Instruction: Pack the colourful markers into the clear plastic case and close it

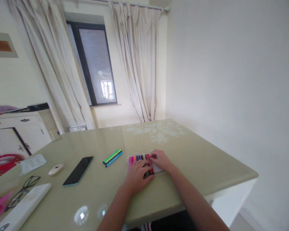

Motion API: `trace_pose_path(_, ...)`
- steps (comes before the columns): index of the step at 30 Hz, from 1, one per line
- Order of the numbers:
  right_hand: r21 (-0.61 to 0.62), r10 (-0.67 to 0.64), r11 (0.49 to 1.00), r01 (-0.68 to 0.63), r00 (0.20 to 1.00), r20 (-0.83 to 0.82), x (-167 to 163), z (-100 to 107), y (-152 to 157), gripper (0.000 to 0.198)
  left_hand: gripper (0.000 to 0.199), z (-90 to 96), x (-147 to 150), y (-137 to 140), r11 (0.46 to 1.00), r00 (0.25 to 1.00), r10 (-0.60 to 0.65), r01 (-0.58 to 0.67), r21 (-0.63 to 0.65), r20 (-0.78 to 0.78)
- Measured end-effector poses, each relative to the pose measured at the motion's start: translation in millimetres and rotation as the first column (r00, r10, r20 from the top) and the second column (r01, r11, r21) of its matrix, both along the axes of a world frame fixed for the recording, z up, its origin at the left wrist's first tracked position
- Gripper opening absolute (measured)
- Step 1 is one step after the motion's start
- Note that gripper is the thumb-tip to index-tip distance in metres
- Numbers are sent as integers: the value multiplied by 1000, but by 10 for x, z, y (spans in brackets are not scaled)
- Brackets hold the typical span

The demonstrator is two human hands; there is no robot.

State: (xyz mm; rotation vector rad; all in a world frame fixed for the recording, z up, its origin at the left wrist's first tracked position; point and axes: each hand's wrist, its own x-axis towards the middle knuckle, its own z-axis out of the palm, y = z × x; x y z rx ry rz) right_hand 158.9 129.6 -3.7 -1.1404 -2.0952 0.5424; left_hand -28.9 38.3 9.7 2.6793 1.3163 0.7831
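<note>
The left hand covers the pens, grip unclear — the right hand pinches the far end of the red pen, which points away between them.

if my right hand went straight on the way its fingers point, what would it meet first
Most likely the dark red markers, just left of the right hand in the row. The left hand lies close by and depth is hard to judge, so it might brush that instead.
</note>
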Motion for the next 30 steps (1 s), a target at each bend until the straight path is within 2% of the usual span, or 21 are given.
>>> trace_pose_path(5, 6, -17, 1000, 17, 1000, 9, -3, 5, -10, 14, 31, -1, 38, -9, 1000, 1000, 0, 0, -22, 18)
trace_pose_path(7, 6, -26, 1000, 26, 1000, -3, -5, 10, -17, 14, 30, 13, 17, 18, 1000, 997, -8, 10, -29, 71)
trace_pose_path(9, 12, -24, 1000, 24, 1000, -9, -8, 18, -27, 15, 33, 24, -64, 74, 997, 983, 72, -69, -25, 167)
trace_pose_path(10, 17, -20, 1000, 20, 1000, -10, -10, 22, -33, 15, 36, 23, -130, 109, 986, 963, 165, -165, -20, 214)
trace_pose_path(11, 25, -19, 1000, 19, 1000, -10, -12, 25, -39, 15, 39, 16, -208, 144, 954, 924, 292, -298, -11, 247)
trace_pose_path(12, 29, -20, 999, 20, 1000, -10, -13, 28, -45, 15, 39, 2, -294, 174, 888, 860, 446, -460, -2, 250)
trace_pose_path(14, 27, -21, 999, 21, 1000, -12, -16, 30, -54, 15, 34, -41, -463, 211, 670, 660, 732, -742, -2, 166)
trace_pose_path(15, 24, -20, 999, 20, 1000, -14, -16, 29, -57, 15, 35, -65, -534, 215, 568, 564, 820, -823, -17, 102)
trace_pose_path(16, 22, -18, 1000, 18, 1000, -15, -17, 28, -57, 15, 37, -88, -590, 212, 492, 491, 870, -870, -22, 40)
trace_pose_path(17, 20, -16, 1000, 16, 1000, -14, -16, 26, -56, 15, 37, -107, -631, 204, 441, 442, 897, -897, -22, -14)
trace_pose_path(19, 23, -19, 1000, 20, 1000, -9, -16, 23, -52, 15, 32, -127, -675, 188, 410, 410, 909, -912, -18, -82)
trace_pose_path(22, 30, -24, 999, 25, 1000, -16, -17, 29, -51, 14, 25, -117, -686, 197, 454, 456, 887, -890, -46, -74)
trace_pose_path(24, 39, -24, 999, 25, 999, -31, -19, 48, -57, 12, 25, -93, -666, 225, 524, 523, 852, -849, -77, 28)
trace_pose_path(26, 51, -13, 999, 16, 998, -56, -23, 75, -67, 10, 26, -64, -605, 250, 658, 633, 746, -749, -79, 208)
trace_pose_path(28, 52, 14, 999, -8, 994, -111, -28, 103, -78, 14, 26, -37, -491, 250, 825, 759, 534, -564, -35, 372)
trace_pose_path(29, 42, 30, 999, -24, 988, -151, -32, 116, -84, 17, 25, -27, -417, 237, 889, 808, 419, -457, -8, 415)
trace_pose_path(30, 23, 49, 999, -45, 980, -194, -37, 127, -91, 20, 24, -19, -339, 216, 929, 845, 329, -369, 14, 422)
